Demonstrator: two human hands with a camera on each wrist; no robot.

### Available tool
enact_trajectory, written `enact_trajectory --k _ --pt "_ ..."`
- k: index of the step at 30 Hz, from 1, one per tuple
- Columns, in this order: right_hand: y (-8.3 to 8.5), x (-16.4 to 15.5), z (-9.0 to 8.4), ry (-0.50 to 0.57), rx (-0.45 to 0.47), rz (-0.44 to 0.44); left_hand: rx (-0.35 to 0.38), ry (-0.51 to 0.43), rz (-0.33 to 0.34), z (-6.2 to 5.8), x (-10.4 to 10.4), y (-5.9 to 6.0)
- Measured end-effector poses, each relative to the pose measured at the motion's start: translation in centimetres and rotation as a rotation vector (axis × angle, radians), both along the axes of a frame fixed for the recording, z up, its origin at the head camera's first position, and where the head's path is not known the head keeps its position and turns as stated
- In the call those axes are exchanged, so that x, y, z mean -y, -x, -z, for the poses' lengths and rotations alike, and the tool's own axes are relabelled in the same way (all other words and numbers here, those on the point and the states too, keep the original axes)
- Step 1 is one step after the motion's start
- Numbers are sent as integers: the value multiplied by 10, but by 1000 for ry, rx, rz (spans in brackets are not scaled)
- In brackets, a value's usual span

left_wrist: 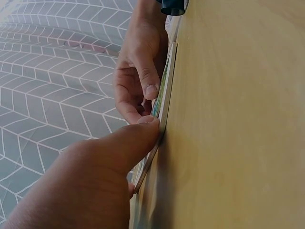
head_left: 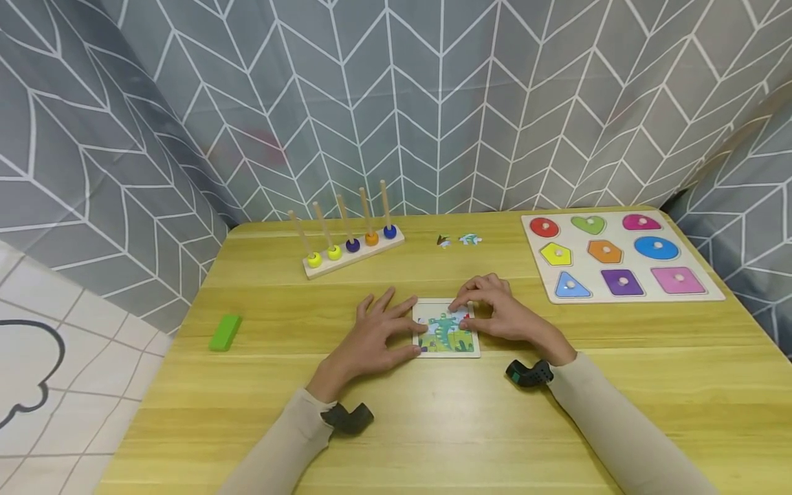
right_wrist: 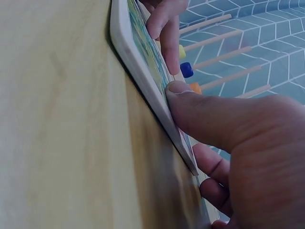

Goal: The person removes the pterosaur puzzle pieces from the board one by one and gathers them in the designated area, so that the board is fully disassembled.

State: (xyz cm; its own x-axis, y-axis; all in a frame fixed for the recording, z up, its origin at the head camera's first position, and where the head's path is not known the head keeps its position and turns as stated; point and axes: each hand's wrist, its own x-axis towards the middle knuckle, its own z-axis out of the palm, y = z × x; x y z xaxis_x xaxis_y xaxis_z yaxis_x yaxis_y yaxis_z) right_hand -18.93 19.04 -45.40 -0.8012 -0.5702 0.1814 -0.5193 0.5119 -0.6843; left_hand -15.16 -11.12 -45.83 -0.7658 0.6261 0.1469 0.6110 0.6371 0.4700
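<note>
A small square jigsaw puzzle in a pale wooden frame lies on the table in the head view, with a green dinosaur picture on it. My left hand is at its left side, fingers spread, with the thumb at the frame's edge and a fingertip over the picture. From the upper right, my right hand pinches a puzzle piece at the picture's upper part between thumb and curled index finger. The fingers partly hide that piece. In the right wrist view the right thumb touches the puzzle's surface.
Two loose puzzle pieces lie behind the puzzle. A peg stand with coloured rings stands at the back left. A shape board with knobbed shapes lies at the right, and a green block at the left. A patterned curtain hangs behind the table.
</note>
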Motion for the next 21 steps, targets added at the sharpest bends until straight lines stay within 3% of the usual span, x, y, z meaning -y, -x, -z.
enact_trajectory --k 21 --pt "-2 1 -3 -73 -11 -26 1 -16 -5 1 0 0"
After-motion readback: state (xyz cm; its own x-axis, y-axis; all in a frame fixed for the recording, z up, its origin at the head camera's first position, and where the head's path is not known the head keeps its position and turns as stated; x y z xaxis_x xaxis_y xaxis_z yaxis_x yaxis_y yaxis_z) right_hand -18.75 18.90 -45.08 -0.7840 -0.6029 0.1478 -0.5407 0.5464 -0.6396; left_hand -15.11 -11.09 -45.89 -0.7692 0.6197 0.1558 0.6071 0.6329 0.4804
